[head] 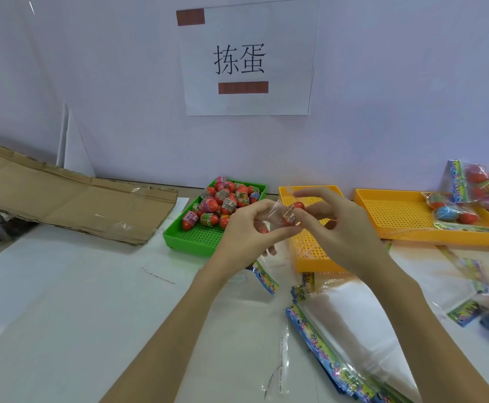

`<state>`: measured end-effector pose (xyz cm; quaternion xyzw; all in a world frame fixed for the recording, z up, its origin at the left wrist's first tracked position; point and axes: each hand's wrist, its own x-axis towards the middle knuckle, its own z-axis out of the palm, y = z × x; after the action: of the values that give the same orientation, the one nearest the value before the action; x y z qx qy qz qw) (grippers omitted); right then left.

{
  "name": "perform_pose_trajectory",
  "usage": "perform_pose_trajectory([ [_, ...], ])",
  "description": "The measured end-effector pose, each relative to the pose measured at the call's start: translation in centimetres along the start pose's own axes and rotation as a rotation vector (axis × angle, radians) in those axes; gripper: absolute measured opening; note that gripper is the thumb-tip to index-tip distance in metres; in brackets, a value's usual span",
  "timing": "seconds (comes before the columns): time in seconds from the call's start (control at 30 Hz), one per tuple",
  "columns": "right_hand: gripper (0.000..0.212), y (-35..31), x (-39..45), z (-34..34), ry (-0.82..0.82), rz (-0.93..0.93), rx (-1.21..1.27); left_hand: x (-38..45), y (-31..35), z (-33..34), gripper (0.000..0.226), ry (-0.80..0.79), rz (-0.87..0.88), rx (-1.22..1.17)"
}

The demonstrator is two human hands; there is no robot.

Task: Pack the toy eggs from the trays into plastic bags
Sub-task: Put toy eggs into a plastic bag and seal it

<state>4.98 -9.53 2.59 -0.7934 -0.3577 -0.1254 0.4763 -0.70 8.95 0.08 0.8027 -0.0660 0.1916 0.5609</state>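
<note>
A green tray (191,242) holds several red toy eggs (223,202) with printed labels. My left hand (249,228) grips the mouth of a clear plastic bag (269,216) above the trays, and the bag's printed header (265,279) hangs below my wrist. My right hand (333,222) pinches a red toy egg (292,212) at the bag's opening. Both hands meet above the gap between the green tray and a yellow tray (310,251).
A second yellow tray (397,216) at the right carries packed bags of eggs (452,213), with more (487,184) against the wall. A stack of empty bags (347,338) lies at the front right. Flattened cardboard (71,199) lies at the left. A paper sign (247,58) hangs on the wall.
</note>
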Motion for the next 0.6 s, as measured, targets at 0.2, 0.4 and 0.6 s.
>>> perform_pose_trajectory([
  [0.2,0.014,0.38,0.02,0.01,-0.08,0.048,0.012,-0.15,-0.24,0.14,0.03,0.013,0.034,0.053],
  [0.4,0.017,0.27,0.03,0.18,-0.153,0.128,0.076,-0.21,-0.33,0.15,0.033,0.003,0.059,0.101],
  [0.6,0.029,-0.32,-0.22,0.29,-0.243,0.125,0.084,-0.19,-0.22,-0.07,0.029,0.027,0.081,0.133],
])
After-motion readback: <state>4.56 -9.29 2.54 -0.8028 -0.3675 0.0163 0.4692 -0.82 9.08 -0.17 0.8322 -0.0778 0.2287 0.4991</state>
